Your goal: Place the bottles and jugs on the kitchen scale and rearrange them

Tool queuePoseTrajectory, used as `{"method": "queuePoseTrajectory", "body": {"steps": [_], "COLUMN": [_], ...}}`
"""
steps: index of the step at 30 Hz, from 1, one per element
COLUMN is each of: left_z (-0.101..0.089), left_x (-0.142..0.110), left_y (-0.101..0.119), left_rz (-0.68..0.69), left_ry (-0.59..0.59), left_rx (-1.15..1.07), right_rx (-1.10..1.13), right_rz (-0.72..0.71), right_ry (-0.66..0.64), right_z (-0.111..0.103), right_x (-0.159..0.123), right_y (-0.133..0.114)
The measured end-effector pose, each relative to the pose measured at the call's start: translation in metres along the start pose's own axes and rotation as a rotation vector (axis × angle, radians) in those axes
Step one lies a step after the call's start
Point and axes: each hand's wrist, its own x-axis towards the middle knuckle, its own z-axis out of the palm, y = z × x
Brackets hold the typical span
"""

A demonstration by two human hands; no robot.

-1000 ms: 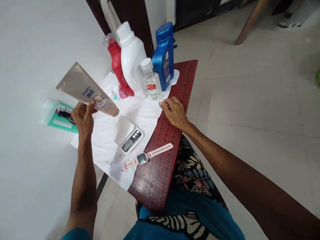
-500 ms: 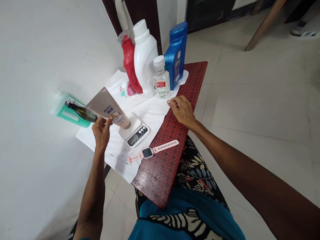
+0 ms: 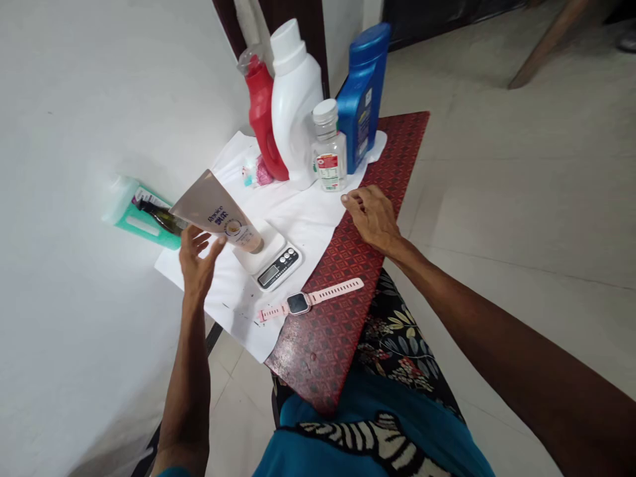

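- Over the head camera, I had the tan Rejoice tube [image 3: 218, 211] cap end down on the white platform of the digital kitchen scale [image 3: 279, 266], its broad end up.
- The left hand [image 3: 199, 258] was just beside the tube, thumb and fingers spread apart and clear of a grasp; I could not tell whether the thumb tip brushed its edge.
- I saw the right hand [image 3: 372, 215] at the edge of the red-patterned table [image 3: 318, 344], its fingers loosely bent and holding nothing that I could see.
- The scale sat on a white cloth [image 3: 318, 209], its buttons and display toward the wearer; I could not read the display.
- Near the scale, a pink-strapped smartwatch [image 3: 299, 303] lay stretched out across the cloth's edge and the bare tabletop.
- Beyond the right hand I made out a clear white-capped bottle [image 3: 328, 149], a blue bottle [image 3: 362, 106], a white jug [image 3: 293, 99] and a red bottle [image 3: 261, 109], grouped closely.
- Left of the tube, I saw a dark bottle [image 3: 161, 215] against a green container [image 3: 139, 225].
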Motion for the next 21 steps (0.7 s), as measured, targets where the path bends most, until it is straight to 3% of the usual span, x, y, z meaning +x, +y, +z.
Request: {"method": "queuePoseTrajectory", "body": {"steps": [5,9,13,17,21], "left_z": [0.030,0.037,0.027,0.023,0.034], "left_x": [-0.004,0.011,0.065,0.130,0.168], "left_y": [-0.009,-0.026,-0.058,-0.091,-0.111], "left_rz": [-0.067,-0.094,-0.144,-0.321,-0.433], "left_ry": [-0.105,0.024,0.230,0.339,0.399], "left_rx": [-0.041,-0.123,-0.096,0.289,0.508], "right_rx": [-0.003,-0.009,-0.028,-0.036,-0.036], "right_rz": [-0.033,-0.037,-0.038,-0.024,-0.017], "right_ry": [0.022,0.011,-0.021,-0.020,-0.026], "right_z": [0.002,0.000,-0.002,-0.002,-0.002], "right_x": [0.000,-0.001,-0.001,0.001,0.002], "right_y": [0.004,0.003,0.002,0.002,0.003]}}
